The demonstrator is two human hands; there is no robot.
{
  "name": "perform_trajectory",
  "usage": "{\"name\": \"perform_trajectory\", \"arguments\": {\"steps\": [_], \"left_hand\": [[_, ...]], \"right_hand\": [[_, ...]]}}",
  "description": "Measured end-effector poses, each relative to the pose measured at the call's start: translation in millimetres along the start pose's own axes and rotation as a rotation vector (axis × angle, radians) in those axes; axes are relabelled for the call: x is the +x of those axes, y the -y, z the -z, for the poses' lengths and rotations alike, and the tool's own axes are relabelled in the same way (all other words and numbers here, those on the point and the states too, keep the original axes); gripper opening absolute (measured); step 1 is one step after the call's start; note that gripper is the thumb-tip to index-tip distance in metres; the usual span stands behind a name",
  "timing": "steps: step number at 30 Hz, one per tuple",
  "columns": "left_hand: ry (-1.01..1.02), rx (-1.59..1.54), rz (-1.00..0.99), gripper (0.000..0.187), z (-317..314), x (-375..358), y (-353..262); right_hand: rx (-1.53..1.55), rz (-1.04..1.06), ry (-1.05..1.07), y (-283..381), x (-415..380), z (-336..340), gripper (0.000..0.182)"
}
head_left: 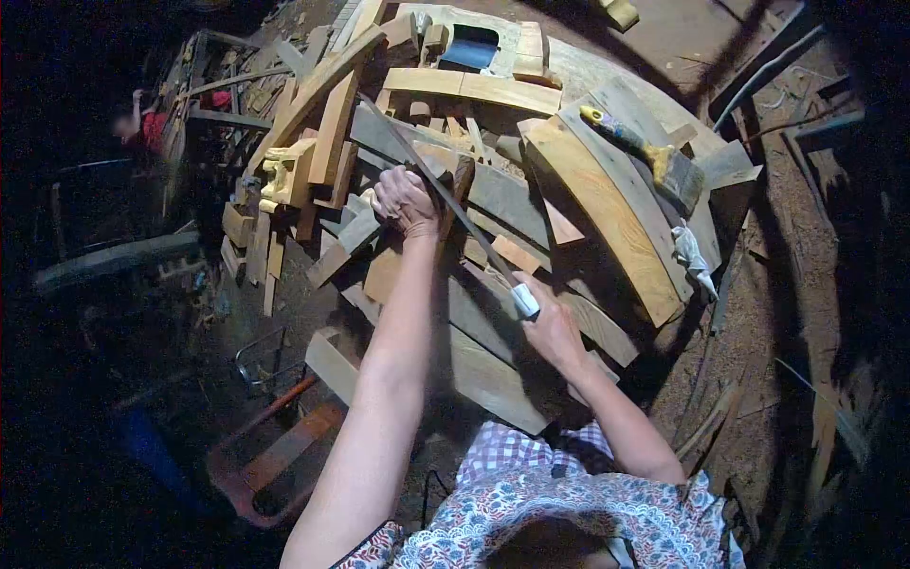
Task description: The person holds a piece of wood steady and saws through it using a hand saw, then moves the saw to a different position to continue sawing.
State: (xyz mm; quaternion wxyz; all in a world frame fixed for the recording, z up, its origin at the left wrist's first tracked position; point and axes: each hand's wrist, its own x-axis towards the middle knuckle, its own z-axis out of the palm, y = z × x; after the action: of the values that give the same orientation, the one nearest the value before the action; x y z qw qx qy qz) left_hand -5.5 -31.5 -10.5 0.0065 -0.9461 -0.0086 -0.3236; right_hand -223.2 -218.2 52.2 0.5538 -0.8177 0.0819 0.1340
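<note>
My right hand (555,327) is closed round the white handle end of a long, narrow metal blade (431,175), whose edge detail is too small to make out. The blade slants up and left across the wood pile, passing close by my left hand (408,199). That hand is closed in a fist, pressed on a brown wooden block (458,197) under the blade; its fingertips are hidden. Grey planks (493,332) lie stacked beneath both hands. To the right rests a curved yellowish wooden piece (607,218).
A wide paintbrush (654,156) with a yellow handle lies on a board at the right, near a crumpled white cloth (695,256). Loose beams (332,128) pile up at the upper left. An orange metal frame (275,460) stands low at left. A person in red (152,128) is farther off.
</note>
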Motion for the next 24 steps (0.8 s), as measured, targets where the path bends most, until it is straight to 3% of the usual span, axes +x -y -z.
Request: {"name": "perform_trajectory", "arguments": {"steps": [5, 6, 8, 14, 16, 18, 24], "left_hand": [[0.157, 0.152, 0.171, 0.014, -0.2, 6.9, -1.7], [0.028, 0.218, 0.119, 0.014, -12.5, 4.4, 3.9], [0.019, 0.227, 0.112, 0.015, -25.9, 3.1, 10.5], [0.005, 0.099, 0.124, 0.018, -16.8, 2.9, 6.3], [0.047, 0.084, 0.127, 0.018, -13.4, 0.6, 5.1], [0.048, 0.072, 0.105, 0.017, -13.3, 4.8, 6.6], [0.022, 0.055, 0.082, 0.014, -22.3, -1.4, 11.6]], "right_hand": [[-0.015, -0.071, 0.089, 26.7, 39.5, 9.4, 0.057], [-0.047, -0.047, 0.061, 23.2, 43.6, 6.3, 0.058], [-0.079, -0.021, 0.031, 13.3, 39.2, 2.4, 0.063], [-0.071, -0.067, -0.01, -16.1, -68.5, 26.4, 0.07], [-0.063, -0.109, -0.022, -8.8, -94.1, 37.0, 0.057], [-0.047, -0.16, -0.016, -12.2, -117.4, 33.4, 0.057], [-0.036, -0.243, -0.036, -8.8, -138.3, 25.1, 0.061]]}}
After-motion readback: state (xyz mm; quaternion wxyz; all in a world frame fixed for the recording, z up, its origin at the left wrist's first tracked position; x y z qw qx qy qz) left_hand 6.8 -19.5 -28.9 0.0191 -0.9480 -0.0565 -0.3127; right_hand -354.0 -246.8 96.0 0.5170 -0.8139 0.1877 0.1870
